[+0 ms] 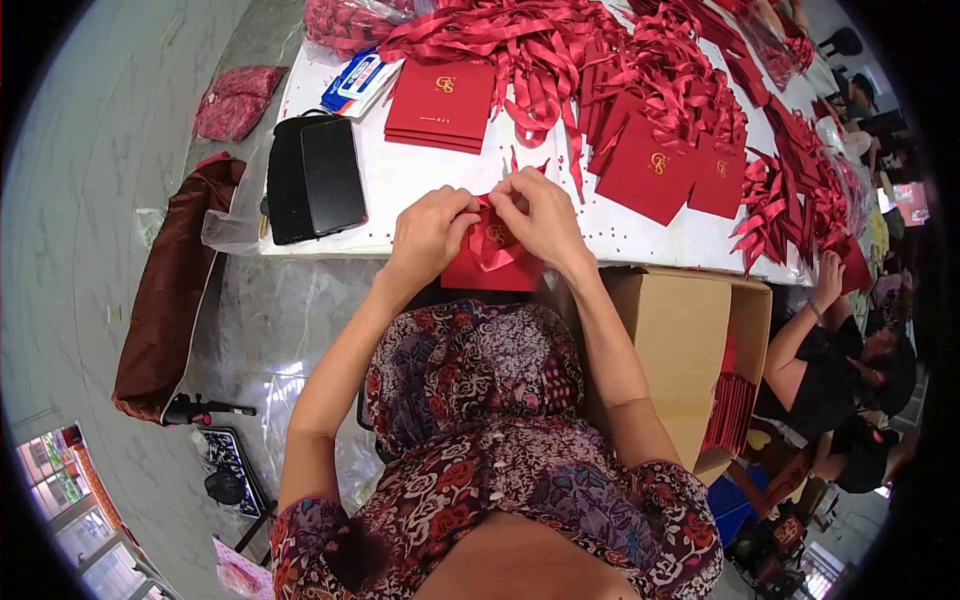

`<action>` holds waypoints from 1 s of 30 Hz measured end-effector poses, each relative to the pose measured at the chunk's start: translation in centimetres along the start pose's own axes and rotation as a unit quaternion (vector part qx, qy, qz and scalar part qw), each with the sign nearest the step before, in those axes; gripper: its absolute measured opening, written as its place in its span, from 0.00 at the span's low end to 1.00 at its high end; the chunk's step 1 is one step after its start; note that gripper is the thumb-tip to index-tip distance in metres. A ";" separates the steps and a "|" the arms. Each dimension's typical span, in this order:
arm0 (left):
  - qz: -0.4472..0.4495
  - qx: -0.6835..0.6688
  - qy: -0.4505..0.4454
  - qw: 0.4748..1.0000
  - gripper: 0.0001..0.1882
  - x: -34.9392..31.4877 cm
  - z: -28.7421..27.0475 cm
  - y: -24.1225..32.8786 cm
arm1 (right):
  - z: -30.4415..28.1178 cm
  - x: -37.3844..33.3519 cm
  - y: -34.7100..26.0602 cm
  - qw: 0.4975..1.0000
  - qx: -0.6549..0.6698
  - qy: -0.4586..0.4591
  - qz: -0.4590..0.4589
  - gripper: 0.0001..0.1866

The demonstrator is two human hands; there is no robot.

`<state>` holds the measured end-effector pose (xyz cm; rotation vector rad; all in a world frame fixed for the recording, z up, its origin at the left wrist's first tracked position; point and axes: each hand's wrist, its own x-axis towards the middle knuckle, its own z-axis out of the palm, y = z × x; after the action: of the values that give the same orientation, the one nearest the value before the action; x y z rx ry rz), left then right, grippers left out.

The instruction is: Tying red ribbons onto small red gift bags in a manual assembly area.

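A flat red paper gift bag (490,277) with a gold emblem lies at the near edge of the table, partly over the edge. A red ribbon (491,262) loops down across its front. My left hand (432,232) pinches the ribbon at the bag's top left. At the top right, the fingers of my right hand (541,220) are also closed on the ribbon. Both hands are close together, and they hide the bag's upper corners. Just beyond them, thin ribbon ends stick up.
Stacked red bags (440,105) and heaped ribbons (520,45) cover the far table. At left lie a black phone (334,175) and a blue-white packet (362,82). A cardboard box (672,350) holding red bags stands by my right arm. Another person's arm (800,345) is farther right.
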<state>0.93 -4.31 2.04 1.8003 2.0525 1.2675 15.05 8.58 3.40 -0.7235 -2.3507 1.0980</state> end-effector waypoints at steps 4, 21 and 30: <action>0.058 0.041 -0.013 0.997 0.05 0.0 -0.5 0.2 | -0.5 0.5 0.9 0.996 -0.008 -0.086 0.018 0.09; -0.040 -0.016 -0.039 0.998 0.07 -0.5 0.6 -0.6 | 2.5 3.1 5.5 0.981 0.151 0.064 0.107 0.15; -0.133 -0.011 -0.035 0.990 0.12 0.7 1.4 -1.7 | 2.9 2.0 4.5 0.985 -0.137 0.052 0.085 0.16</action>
<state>0.25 -2.90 0.29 1.4770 2.1423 1.1318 13.06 10.64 -1.56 -1.0710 -2.4104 0.7859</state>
